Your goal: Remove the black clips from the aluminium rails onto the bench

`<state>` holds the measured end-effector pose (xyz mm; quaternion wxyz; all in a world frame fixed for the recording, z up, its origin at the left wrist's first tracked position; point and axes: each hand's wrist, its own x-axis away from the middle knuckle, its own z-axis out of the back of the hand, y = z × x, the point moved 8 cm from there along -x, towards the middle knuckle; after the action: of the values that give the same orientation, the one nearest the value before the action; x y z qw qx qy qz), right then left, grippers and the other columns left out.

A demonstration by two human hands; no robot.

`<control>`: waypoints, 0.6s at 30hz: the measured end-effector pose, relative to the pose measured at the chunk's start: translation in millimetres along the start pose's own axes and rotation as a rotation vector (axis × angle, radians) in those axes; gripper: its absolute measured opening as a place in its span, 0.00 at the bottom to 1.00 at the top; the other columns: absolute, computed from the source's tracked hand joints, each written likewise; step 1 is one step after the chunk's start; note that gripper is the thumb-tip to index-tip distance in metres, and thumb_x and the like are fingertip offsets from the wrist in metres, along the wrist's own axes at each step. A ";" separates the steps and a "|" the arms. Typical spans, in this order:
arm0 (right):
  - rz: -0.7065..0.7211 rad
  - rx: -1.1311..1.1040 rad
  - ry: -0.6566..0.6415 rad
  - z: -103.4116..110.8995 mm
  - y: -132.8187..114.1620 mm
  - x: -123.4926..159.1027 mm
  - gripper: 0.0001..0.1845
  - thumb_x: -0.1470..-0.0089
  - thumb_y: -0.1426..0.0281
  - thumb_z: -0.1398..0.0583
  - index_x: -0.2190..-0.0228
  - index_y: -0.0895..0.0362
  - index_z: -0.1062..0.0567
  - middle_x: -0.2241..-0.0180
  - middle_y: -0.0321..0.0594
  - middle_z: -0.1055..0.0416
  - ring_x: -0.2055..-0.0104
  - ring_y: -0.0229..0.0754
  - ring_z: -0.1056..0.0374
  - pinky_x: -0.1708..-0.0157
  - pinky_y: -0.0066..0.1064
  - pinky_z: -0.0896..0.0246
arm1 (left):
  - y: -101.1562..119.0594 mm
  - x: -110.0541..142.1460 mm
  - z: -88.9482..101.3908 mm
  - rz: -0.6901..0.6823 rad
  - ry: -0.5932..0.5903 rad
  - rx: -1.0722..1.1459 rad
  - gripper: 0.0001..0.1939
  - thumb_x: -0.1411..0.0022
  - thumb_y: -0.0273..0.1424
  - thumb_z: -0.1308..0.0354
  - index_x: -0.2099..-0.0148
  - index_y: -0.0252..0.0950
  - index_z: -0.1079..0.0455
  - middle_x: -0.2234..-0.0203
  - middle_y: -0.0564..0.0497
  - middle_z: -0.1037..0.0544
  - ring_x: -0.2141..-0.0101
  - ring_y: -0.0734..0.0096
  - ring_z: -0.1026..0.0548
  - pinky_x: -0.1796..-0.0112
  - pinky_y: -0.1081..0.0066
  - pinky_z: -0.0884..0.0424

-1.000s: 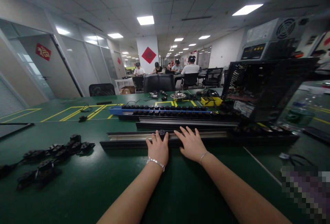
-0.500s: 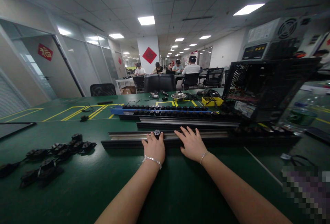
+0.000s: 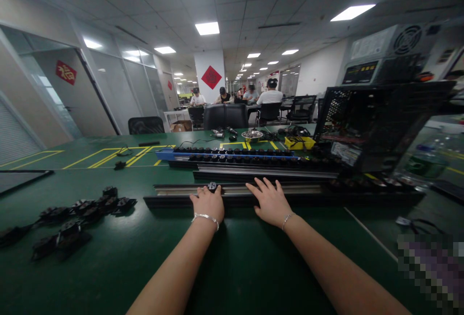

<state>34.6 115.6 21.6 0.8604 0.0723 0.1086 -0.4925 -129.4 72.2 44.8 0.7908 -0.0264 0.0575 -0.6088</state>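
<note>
A long black rail with a pale channel lies across the table in front of me. At its channel sits a small black-and-grey socket module, held between the thumb and fingers of my left hand. My right hand rests farther right on the same rail, fingers spread and nothing in them. Several similar dark modules line the rail's right end. Behind it lies a second black rail, with a silvery channel.
Loose black modules lie in a cluster on the left of the green table. Beyond the rails are a blue strip with rows of modules, a metal bowl and a yellow tray. An open computer case stands at the right.
My left hand has slid left along the rail, and the socket module has moved with it. My right hand stays in almost the same place.
</note>
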 end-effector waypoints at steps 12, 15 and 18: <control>-0.008 -0.012 -0.025 -1.5 0.9 -1.4 0.39 0.54 0.65 0.42 0.40 0.45 0.46 0.37 0.45 0.51 0.36 0.57 0.59 0.43 0.58 0.70 | -16.3 -5.2 1.0 0.024 -0.075 0.034 0.28 0.40 0.29 0.59 0.38 0.46 0.44 0.45 0.37 0.34 0.46 0.47 0.36 0.52 0.48 0.41; -0.008 -0.015 -0.026 -1.2 0.7 -1.2 0.39 0.54 0.65 0.42 0.40 0.45 0.46 0.37 0.44 0.51 0.36 0.57 0.59 0.43 0.58 0.70 | -19.5 -5.9 2.4 0.026 -0.075 0.069 0.27 0.41 0.29 0.58 0.39 0.45 0.42 0.48 0.37 0.31 0.50 0.51 0.32 0.55 0.54 0.36; -0.008 -0.021 -0.020 -0.7 0.3 -0.7 0.39 0.54 0.66 0.42 0.41 0.45 0.46 0.37 0.44 0.51 0.36 0.57 0.58 0.43 0.57 0.69 | -24.1 -7.3 2.7 0.031 -0.081 0.082 0.26 0.41 0.30 0.58 0.40 0.45 0.41 0.49 0.38 0.30 0.51 0.51 0.31 0.57 0.55 0.34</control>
<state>34.4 116.5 21.1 0.8602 0.0581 0.1053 -0.4956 -154.0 73.0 50.6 0.8022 -0.0179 0.0009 -0.5967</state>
